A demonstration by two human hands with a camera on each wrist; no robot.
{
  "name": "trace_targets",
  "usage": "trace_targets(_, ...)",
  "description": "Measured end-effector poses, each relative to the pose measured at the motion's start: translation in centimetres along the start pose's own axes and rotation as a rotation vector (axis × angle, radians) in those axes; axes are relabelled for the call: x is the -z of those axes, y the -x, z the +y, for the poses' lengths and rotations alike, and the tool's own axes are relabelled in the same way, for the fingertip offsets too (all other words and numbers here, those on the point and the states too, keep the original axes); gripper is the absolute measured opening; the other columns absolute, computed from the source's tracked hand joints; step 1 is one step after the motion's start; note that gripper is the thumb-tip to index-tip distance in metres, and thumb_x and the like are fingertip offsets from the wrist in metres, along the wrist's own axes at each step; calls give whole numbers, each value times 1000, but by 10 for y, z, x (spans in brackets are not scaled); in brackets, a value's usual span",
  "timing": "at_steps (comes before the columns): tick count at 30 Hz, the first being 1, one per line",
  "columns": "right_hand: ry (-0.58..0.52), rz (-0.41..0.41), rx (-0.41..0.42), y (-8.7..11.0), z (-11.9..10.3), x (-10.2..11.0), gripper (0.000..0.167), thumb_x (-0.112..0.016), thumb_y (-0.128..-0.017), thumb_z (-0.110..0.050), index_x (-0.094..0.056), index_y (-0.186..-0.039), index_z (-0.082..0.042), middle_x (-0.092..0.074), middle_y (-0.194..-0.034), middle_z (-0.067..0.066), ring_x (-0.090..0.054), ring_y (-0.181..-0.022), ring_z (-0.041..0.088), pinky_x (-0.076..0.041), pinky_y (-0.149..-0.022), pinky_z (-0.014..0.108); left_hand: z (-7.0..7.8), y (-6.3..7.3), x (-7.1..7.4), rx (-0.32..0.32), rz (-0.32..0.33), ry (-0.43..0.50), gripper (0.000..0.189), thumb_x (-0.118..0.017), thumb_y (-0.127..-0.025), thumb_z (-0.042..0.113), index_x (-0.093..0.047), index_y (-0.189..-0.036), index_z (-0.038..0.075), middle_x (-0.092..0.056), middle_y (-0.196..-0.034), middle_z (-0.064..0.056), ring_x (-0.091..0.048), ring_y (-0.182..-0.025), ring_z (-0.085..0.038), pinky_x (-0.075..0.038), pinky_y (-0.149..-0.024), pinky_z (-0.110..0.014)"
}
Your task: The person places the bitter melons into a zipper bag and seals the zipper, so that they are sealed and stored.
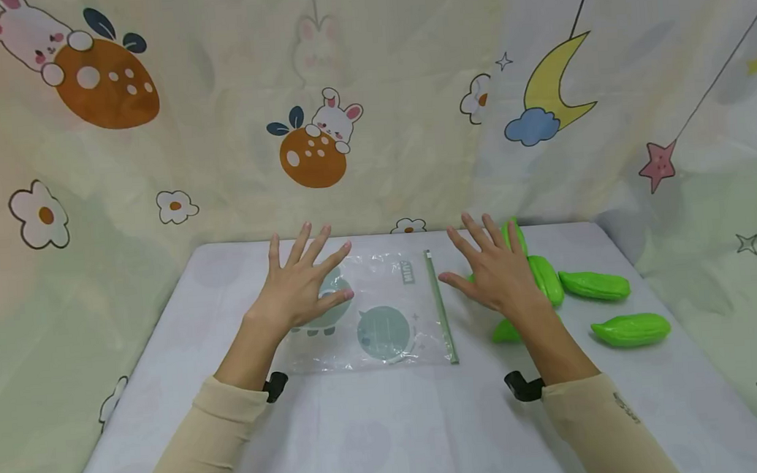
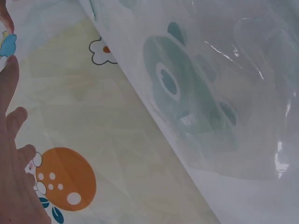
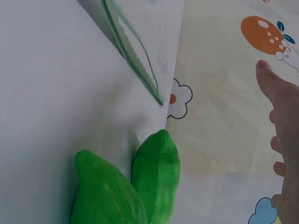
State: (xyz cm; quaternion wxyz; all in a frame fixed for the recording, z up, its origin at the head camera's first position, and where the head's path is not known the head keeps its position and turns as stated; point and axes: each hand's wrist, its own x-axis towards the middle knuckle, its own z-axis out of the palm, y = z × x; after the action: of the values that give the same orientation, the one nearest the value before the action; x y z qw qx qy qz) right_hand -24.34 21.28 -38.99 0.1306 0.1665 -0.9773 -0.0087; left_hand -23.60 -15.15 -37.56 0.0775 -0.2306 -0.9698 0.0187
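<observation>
Left hand: fingers fanned right out, over the left part of the clear bag
Right hand: spread wide too, above some green veggie-looking things
Clear bag: pretty flat mid-table, toward the far side, green strip down its right edge
Green veggie-looking things: scattered far right, some half hidden

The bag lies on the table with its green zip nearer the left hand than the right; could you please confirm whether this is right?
Not quite: the bag does lie on the table, but its green zip is nearer the right hand, as the head view shows.
</observation>
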Motion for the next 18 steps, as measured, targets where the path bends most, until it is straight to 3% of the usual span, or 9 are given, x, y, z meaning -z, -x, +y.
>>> trace_targets(10,-18,4,0,10,5,-4,90,-52,-93,-74,-25,-164,-27,-14,-173,9,-8,-158,40,4,-124,69,3,1,-8,-20,-11,49,83,-47,-93,78,-23,-163,41,-1,-174,-2,13,-159,-30,11,-120,-73)
trace_targets(18,-6,-10,5,15,10,-8,88,-51,-95,-73,-25,-164,-25,-15,-172,11,-9,-157,42,0,-123,71,8,0,-18,-36,-9,54,81,-48,-93,77,-22,-162,43,-2,-174,0,9,-159,-30,6,-119,-75)
